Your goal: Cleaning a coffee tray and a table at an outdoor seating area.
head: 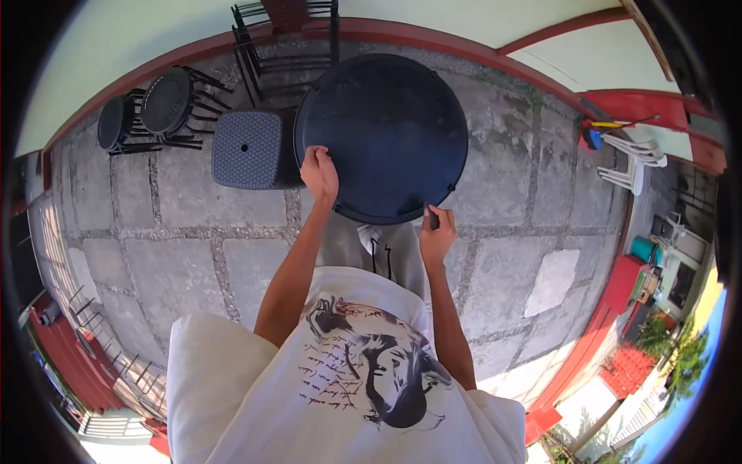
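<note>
A round black table (382,133) with a smooth, slightly dusty top stands right before me. My left hand (320,174) is over its left rim, fingers curled; whether it grips the rim or something small is hidden. At the near edge, my right hand (438,235) is closed around a small dark handle (433,219), its tip close to the tabletop. The exact kind of tool cannot be made out. Beside the table on the left is a grey woven-pattern plastic stool (246,149) with a hole in its seat.
Black round-topped stools (166,100) lie stacked at the left, and a black metal rack (284,58) leans near the wall. White plastic chairs (635,159) stand at the right by a blue and yellow cleaning tool (592,138). The floor is grey concrete slabs (174,191).
</note>
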`<state>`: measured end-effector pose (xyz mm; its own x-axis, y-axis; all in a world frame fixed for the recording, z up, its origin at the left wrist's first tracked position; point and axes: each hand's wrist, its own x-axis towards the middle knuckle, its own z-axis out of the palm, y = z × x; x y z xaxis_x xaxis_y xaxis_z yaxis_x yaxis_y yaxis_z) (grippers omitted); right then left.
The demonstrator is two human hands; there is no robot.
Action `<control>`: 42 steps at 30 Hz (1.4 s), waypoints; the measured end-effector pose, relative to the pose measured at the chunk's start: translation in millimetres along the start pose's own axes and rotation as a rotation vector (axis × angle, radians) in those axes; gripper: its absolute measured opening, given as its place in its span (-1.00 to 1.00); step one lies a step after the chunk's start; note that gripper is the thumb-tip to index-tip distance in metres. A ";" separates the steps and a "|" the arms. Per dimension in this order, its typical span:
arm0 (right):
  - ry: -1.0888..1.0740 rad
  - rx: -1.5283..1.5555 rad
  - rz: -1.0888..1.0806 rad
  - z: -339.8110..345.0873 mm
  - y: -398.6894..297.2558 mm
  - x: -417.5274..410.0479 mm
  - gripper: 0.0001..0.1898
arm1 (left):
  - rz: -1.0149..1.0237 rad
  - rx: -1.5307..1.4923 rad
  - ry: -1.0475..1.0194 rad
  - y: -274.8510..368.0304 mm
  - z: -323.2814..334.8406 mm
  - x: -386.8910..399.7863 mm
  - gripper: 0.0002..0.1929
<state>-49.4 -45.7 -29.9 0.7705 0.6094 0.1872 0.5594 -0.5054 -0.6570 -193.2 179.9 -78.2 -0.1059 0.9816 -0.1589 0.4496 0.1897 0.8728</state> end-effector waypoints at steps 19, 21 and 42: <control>-1.710 0.301 -1.330 176.7 -148.8 161.5 -0.79 | -0.332 0.211 0.762 42.5 135.2 -134.6 -0.79; -1.831 0.304 -1.451 187.5 -150.7 140.1 -0.81 | -0.429 0.210 0.845 51.0 145.6 -123.9 -0.74; -2.184 -0.081 -2.406 258.9 -207.9 85.7 -0.78 | -0.562 0.374 0.858 41.8 166.8 -119.0 -0.59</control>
<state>-178.8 269.7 -66.3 -0.6899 -0.6850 -0.2341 -0.3929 0.6260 -0.6736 -13.9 74.5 -99.7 -0.8986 0.4386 0.0104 0.3692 0.7433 0.5578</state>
